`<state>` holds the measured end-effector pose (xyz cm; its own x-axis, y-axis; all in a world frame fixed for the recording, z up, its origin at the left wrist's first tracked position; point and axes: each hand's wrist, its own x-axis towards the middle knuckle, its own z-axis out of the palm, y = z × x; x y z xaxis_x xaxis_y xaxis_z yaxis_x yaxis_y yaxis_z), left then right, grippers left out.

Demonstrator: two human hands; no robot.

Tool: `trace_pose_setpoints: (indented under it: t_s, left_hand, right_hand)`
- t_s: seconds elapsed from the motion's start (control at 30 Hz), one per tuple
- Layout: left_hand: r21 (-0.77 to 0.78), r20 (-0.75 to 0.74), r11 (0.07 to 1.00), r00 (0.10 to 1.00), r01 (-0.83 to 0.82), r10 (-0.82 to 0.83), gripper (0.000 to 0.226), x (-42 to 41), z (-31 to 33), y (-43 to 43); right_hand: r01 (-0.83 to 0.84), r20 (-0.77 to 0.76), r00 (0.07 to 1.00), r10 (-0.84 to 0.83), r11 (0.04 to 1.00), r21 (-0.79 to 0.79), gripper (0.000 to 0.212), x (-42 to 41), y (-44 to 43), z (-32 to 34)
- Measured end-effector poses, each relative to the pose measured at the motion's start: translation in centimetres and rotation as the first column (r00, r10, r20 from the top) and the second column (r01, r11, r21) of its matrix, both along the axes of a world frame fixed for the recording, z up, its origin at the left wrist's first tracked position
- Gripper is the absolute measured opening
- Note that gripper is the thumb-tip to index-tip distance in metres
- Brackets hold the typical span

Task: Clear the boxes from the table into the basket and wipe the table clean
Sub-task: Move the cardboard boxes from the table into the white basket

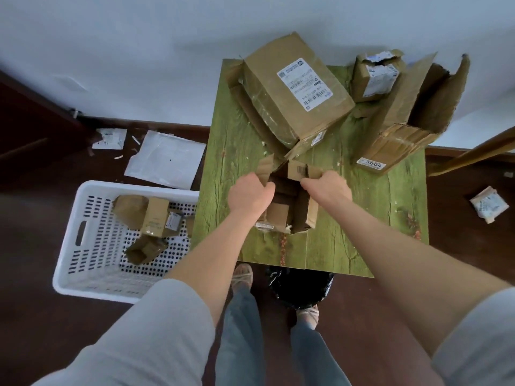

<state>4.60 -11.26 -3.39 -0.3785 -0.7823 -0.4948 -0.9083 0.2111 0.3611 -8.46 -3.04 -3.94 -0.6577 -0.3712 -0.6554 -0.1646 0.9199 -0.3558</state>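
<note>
Small open box (289, 207) at frame centre, on green table (362, 232). 2 hands on it: left hand (248, 195) fingers curled round its left flap, right hand (327, 188) fingers clamped on its right flap. 3 more on table, upper right: large labelled box (298, 90), torn small box (373, 76), tall open box (409, 121). 1 white basket (92, 188) lower left, 2 basket boxes (150, 215) inside. 1 white mailer (167, 160) on floor

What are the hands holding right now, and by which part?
Both hold the small open cardboard box: the left hand grips its left upper rim, the right hand its right upper flap.
</note>
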Motion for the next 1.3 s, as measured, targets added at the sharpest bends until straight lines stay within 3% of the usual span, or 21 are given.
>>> trace_pose_setpoints:
  t_s: [0.47, 0.57, 0.7, 1.0, 1.13, 1.23, 1.3]
  left_hand:
    - [-0.219, -0.043, 0.929, 0.954, -0.297, 0.295, 0.03, 11.8, 0.8, -8.1]
    - [-0.234, -0.05, 0.887, 0.916, -0.399, 0.399, 0.029, 14.6, 1.1, -9.6]
    - [-0.24, -0.033, 0.825, 0.853, -0.512, 0.52, 0.03, 18.4, 0.6, -11.2]
    - [-0.178, -0.088, 0.639, 0.659, -0.748, 0.747, 0.03, 26.6, -2.1, -12.8]
    - [-0.142, -0.087, 0.554, 0.568, -0.82, 0.819, 0.024, 29.6, -3.6, -13.1]
    - [-0.121, -0.063, 0.527, 0.536, -0.841, 0.842, 0.022, 31.1, -4.6, -13.3]
    - [-0.107, -0.032, 0.559, 0.565, -0.822, 0.824, 0.02, 31.8, -5.3, -13.3]
  right_hand:
    - [-0.051, 0.137, 0.988, 0.076, 0.983, -0.176, 0.03, 9.6, -10.3, -0.7]
    - [-0.039, 0.181, 0.98, 0.08, 0.974, -0.224, 0.037, 12.1, -12.9, -1.0]
    - [-0.074, 0.214, 0.967, 0.136, 0.959, -0.275, 0.029, 15.7, -15.6, -1.6]
    - [-0.118, 0.279, 0.937, 0.209, 0.944, -0.309, 0.051, 22.3, -19.3, -4.6]
    - [-0.099, 0.283, 0.94, 0.19, 0.946, -0.308, 0.045, 24.2, -20.0, -6.7]
    - [-0.109, 0.258, 0.948, 0.184, 0.954, -0.279, 0.042, 25.0, -20.3, -8.1]
    - [-0.166, 0.231, 0.948, 0.219, 0.959, -0.23, 0.041, 25.7, -20.3, -8.8]
